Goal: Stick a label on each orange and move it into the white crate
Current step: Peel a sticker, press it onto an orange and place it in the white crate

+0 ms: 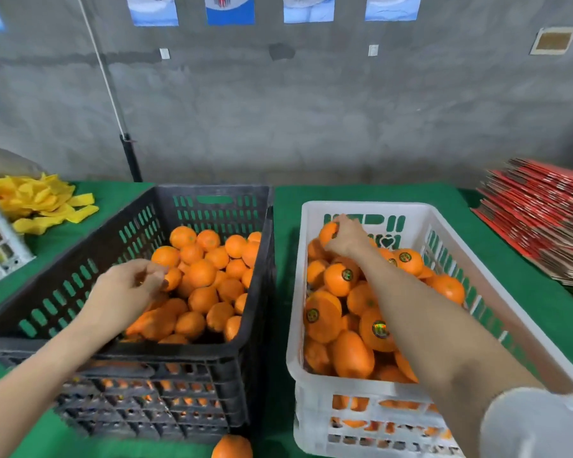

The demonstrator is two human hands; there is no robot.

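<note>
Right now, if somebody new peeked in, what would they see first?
Two crates heaped with oranges sit side by side on the green table: a black crate on the left, a white crate on the right. The right hand grips an orange at the white crate's far end, while the left hand reaches over the black crate's pile. A stray orange lies on the table before the black crate.

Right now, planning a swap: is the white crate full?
Partly full: labelled oranges sit below the rim of the white crate, its far wall showing.
</note>
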